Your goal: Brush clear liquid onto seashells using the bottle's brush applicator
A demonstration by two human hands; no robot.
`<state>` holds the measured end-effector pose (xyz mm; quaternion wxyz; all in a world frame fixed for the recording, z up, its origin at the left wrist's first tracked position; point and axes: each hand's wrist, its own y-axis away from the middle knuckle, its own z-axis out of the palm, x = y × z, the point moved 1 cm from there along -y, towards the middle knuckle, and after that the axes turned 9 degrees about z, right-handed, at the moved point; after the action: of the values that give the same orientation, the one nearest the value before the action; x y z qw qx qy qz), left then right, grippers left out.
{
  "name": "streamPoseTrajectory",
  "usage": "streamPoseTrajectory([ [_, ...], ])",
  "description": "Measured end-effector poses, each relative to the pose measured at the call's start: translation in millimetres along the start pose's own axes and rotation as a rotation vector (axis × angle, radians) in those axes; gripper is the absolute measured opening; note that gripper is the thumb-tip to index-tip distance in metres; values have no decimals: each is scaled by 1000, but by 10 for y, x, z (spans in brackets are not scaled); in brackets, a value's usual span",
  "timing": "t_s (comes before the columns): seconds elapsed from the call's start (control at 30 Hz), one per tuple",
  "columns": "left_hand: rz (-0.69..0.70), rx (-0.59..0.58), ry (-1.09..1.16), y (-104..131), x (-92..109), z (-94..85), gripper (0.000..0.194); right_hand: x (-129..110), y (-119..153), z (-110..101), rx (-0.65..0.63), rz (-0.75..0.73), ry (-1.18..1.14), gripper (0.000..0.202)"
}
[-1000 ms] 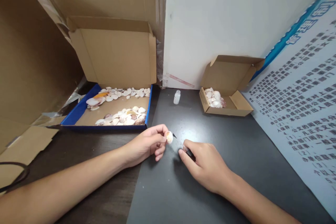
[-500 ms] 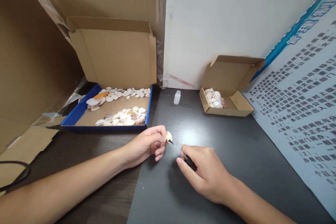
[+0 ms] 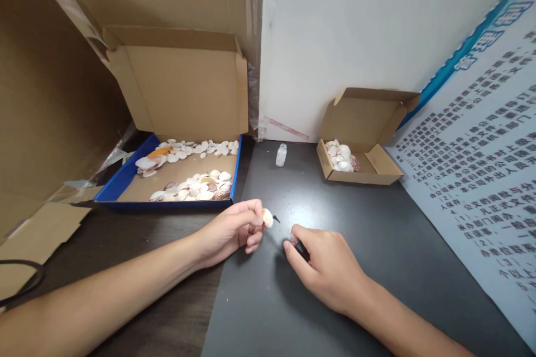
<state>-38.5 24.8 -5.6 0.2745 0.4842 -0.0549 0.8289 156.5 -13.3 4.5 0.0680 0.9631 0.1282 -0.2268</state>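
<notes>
My left hand (image 3: 240, 228) pinches a small white seashell (image 3: 267, 218) with an orange-brown patch between thumb and fingers, just beyond the near edge of the blue box. Closed around the black handle of a small brush (image 3: 276, 218), my right hand (image 3: 324, 265) is to the right of the shell. The brush's dark tip shows close beside the shell's right edge; whether they touch I cannot tell. Most of the handle is hidden in my fingers. Farther back, a small clear bottle (image 3: 281, 155) with whitish contents stands uncapped on the dark mat (image 3: 251, 301).
At the left, an open cardboard box with a blue rim (image 3: 237, 170) holds many shells in two groups. A smaller open cardboard box (image 3: 364, 178) at the right has white shells in its left part. Behind stands a white panel (image 3: 335, 28); a printed sheet (image 3: 469, 178) leans at the right.
The brush tip has moved off the shell's face, rightward and slightly up, to beside its edge. My right hand has shifted slightly; my left still holds the shell.
</notes>
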Motion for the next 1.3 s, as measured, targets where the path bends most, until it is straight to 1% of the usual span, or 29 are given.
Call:
streamPoseTrajectory([
  [0.13, 4, 2, 6, -2, 6, 1, 12, -13, 10, 0, -19, -78, -60, 27],
  [0.27, 1, -9, 17, -3, 11, -2, 12, 8, 1, 20, -1, -12, 20, 28],
  [0.37, -6, -7, 18, -2, 15, -4, 11, 6, 4, 8, 41, -14, -11, 29],
  [0.47, -6, -4, 18, -1, 14, -5, 11, -20, 21, -16, 84, -105, -113, 26],
  [0.53, -9, -2, 22, -2, 13, -6, 11, -32, 28, -18, 83, -170, -157, 25],
  [0.57, -12, -2, 25, -3, 13, -6, 11, -32, 27, -13, 70, -177, -156, 25],
  [0.6, -14, -2, 28, -4, 14, -5, 12, -28, 23, -4, 53, -163, -138, 24],
  [0.7, -18, -1, 30, -4, 19, 1, 12, 0, 4, 20, 5, -48, -31, 25],
  [0.77, -15, -1, 28, -2, 22, 5, 12, 12, 3, 19, 3, 2, 2, 28],
  [0.83, -8, 1, 24, -1, 21, 6, 11, 9, 14, 8, 13, -20, -29, 28],
  [0.93, -7, 1, 22, -2, 14, 1, 12, -7, 33, 3, -2, -110, -95, 26],
  [0.97, -8, 0, 23, -3, 11, -1, 13, -8, 32, 8, -10, -113, -90, 25],
  [1.03, -8, -4, 22, -4, 9, 0, 13, -2, 21, 20, -11, -68, -48, 26],
  [1.13, -8, 0, 12, -4, 13, 5, 14, 6, 5, 21, 12, -13, -9, 30],
  [1.23, -12, 7, 9, -3, 17, 8, 14, -7, 15, 5, 43, -70, -73, 30],
  [1.3, -11, 3, 15, -4, 15, 5, 14, -17, 25, 5, 34, -112, -104, 28],
])
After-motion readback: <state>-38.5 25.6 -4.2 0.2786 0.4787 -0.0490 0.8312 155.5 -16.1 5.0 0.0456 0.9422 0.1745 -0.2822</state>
